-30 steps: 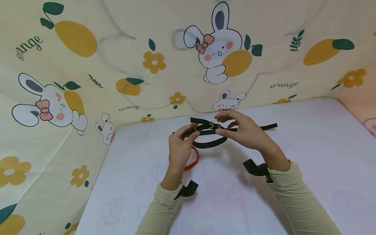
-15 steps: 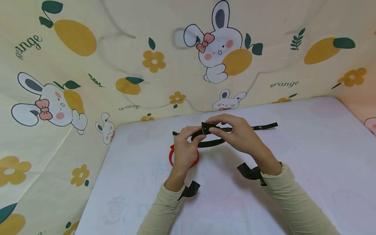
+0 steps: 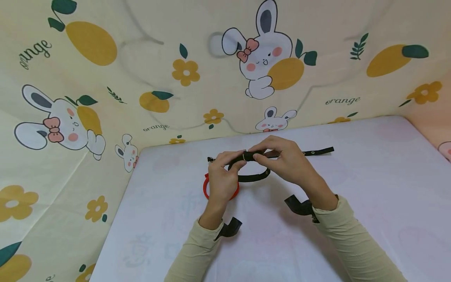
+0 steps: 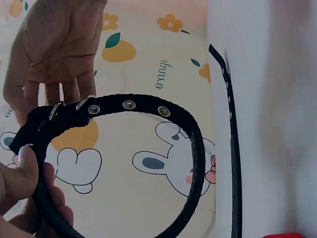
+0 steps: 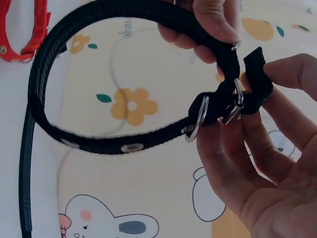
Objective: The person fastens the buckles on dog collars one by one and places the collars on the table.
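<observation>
Left hand (image 3: 223,176) and right hand (image 3: 282,158) both pinch the black collar (image 3: 253,178) between thumb and fingers, holding it up above the desk. Beyond the hands rises a pale yellow cloth (image 3: 197,23) printed with rabbits, flowers and oranges. Beneath them spreads the white desk (image 3: 169,219). Beige sleeves (image 3: 356,235) reach to both wrists, a dark tab (image 3: 230,228) jutting from each cuff. A black strap (image 3: 318,152) lies on the desk beyond the hands, one end showing to the right of the right hand. The held collar forms a loop that hangs below the fingertips, between the hands. A red collar (image 3: 206,190) rests on the desk under the left hand, which partly covers it. The buckle (image 5: 239,89) sits between the two hands; past it, the short free end (image 5: 256,74) sticks up against the right thumb. A metal ring (image 5: 199,119) is beside the right fingertips, with eyelets (image 4: 129,104) along the loop, away from them.
</observation>
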{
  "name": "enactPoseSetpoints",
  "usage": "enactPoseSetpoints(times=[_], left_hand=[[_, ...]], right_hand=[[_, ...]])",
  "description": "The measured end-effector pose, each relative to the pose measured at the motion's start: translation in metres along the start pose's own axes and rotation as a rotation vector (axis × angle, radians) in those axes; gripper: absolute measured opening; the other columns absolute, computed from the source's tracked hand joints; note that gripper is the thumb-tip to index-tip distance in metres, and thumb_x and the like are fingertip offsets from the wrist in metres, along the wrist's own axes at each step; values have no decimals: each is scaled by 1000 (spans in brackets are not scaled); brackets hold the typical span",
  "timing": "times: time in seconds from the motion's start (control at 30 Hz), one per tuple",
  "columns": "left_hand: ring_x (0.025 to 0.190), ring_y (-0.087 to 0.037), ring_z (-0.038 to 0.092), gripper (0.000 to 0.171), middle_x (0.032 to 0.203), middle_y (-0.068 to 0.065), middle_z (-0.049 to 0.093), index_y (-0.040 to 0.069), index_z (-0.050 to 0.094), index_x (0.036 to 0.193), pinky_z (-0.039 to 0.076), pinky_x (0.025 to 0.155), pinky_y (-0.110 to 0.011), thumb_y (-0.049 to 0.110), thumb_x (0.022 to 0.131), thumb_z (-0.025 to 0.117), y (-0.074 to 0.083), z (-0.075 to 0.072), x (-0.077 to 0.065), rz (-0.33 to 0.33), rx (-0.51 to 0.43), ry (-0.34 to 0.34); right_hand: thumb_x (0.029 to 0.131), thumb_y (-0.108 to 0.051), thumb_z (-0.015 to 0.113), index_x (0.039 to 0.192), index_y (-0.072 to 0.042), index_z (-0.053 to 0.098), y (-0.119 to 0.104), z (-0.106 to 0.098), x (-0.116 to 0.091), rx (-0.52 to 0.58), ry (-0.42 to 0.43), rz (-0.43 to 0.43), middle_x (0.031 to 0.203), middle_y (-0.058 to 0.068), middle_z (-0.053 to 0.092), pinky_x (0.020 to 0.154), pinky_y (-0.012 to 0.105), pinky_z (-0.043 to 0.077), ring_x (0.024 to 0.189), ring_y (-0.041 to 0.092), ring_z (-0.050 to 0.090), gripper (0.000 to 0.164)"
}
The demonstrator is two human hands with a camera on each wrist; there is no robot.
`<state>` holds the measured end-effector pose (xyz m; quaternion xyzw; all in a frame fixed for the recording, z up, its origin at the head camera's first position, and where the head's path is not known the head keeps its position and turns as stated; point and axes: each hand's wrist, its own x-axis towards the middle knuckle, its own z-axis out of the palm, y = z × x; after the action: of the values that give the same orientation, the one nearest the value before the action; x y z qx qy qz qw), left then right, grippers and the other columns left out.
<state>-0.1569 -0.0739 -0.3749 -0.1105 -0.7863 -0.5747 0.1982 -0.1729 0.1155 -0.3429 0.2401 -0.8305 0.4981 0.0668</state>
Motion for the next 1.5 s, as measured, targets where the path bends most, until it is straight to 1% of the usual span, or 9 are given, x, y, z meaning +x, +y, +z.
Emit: enactPoseSetpoints(times=[0.17,0.4,0.8,0.93,1.03,1.17,1.27,1.37,1.5], left_hand=[[100,-16,64,25,99,-5,76,13,79,107,52,83,-28,4,83,77,1,1,-1,-13,-1,3],[101,-16,64,25,99,-5,75,12,79,106,52,84,-27,4,83,77,2,1,-1,-18,-3,9],[99,-18,62,25,98,-6,73,11,79,108,52,80,-24,5,84,77,0,2,-2,27,43,-3],[100,-20,63,27,100,-7,73,10,77,111,53,81,-23,6,84,76,-1,2,-1,40,42,-17],[101,-21,65,29,102,-9,74,10,77,113,53,84,-25,7,84,76,-2,0,1,40,16,-17],[97,-22,69,28,104,-14,75,6,76,112,54,88,-24,8,84,76,-4,-2,4,-6,-84,-3],[92,-19,70,27,104,-15,75,5,75,111,55,86,-21,8,84,76,-5,-4,6,-63,-152,13],[91,-14,69,26,105,-13,75,5,75,110,55,84,-20,9,84,76,-6,-6,8,-122,-185,27],[94,-12,68,25,108,-12,73,4,73,112,55,87,-20,8,86,75,-4,-7,9,-203,-262,23]], right_hand=[[90,-11,69,102,-20,77,-1,1,0,-4,10,-1,102,-5,70,84,26,59,93,9,64,17],[88,-7,68,100,-17,77,-3,2,-1,-29,16,-5,99,-4,69,84,31,60,92,11,64,19],[87,-7,67,100,-17,77,-1,4,-1,-78,25,-14,100,-3,69,87,37,59,95,13,64,19],[89,-13,71,106,-17,76,1,2,-1,-107,10,-47,103,-3,69,87,35,59,94,14,66,18],[89,-22,75,119,-17,71,2,-1,0,-150,-45,-32,112,-2,70,90,38,57,101,16,66,31],[88,-35,76,131,-18,62,6,-4,2,-204,-150,58,120,1,70,93,45,53,112,21,65,48],[89,-39,74,126,-20,65,9,-6,3,-214,-181,113,115,2,72,93,47,52,110,22,66,43],[90,-39,73,117,-23,70,10,-8,4,-198,-163,148,107,-1,74,92,45,53,103,19,68,32],[91,-37,73,112,-23,72,8,-10,3,-157,-104,164,100,-1,73,83,38,54,91,18,67,26]])
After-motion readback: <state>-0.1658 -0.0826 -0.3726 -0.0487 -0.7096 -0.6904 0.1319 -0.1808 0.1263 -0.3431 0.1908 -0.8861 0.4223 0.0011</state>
